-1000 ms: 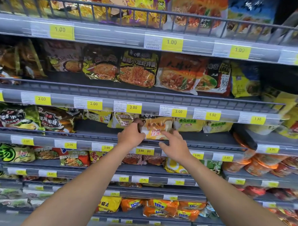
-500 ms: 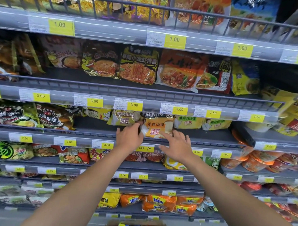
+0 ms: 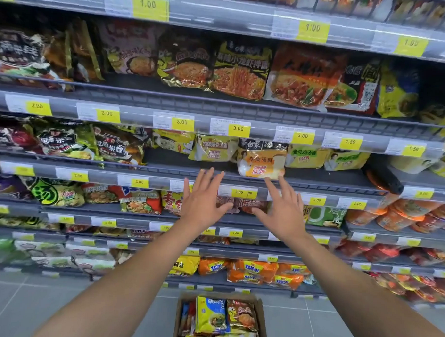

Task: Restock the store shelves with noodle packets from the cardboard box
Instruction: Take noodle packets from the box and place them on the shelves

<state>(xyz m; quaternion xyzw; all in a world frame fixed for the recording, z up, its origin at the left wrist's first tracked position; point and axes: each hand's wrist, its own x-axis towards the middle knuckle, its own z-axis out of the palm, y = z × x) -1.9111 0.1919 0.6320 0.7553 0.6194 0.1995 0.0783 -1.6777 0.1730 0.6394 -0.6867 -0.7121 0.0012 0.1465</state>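
Observation:
A yellow-and-white noodle packet (image 3: 262, 161) stands upright on the third shelf (image 3: 166, 167), in line with other yellow packets. My left hand (image 3: 204, 198) is spread with straight fingers just below and left of it, holding nothing. My right hand (image 3: 283, 208) is spread the same way, its fingertips close under the packet's lower right corner. Neither hand grips the packet. On the floor below stands the cardboard box (image 3: 262, 321), with several noodle packets (image 3: 212, 315) standing in it.
Grey shelves with yellow price tags (image 3: 238, 128) fill the view, stocked with noodle packets. A bare gap (image 3: 171, 159) lies on the third shelf left of the yellow packets. Orange cup noodles (image 3: 401, 215) sit at the right. Grey floor tiles (image 3: 60, 304) surround the box.
Both hands have let go of the yellow-and-white packet and drawn back from the shelf with fingers spread. The packet stays standing on the shelf. The view has tilted down, showing the box.

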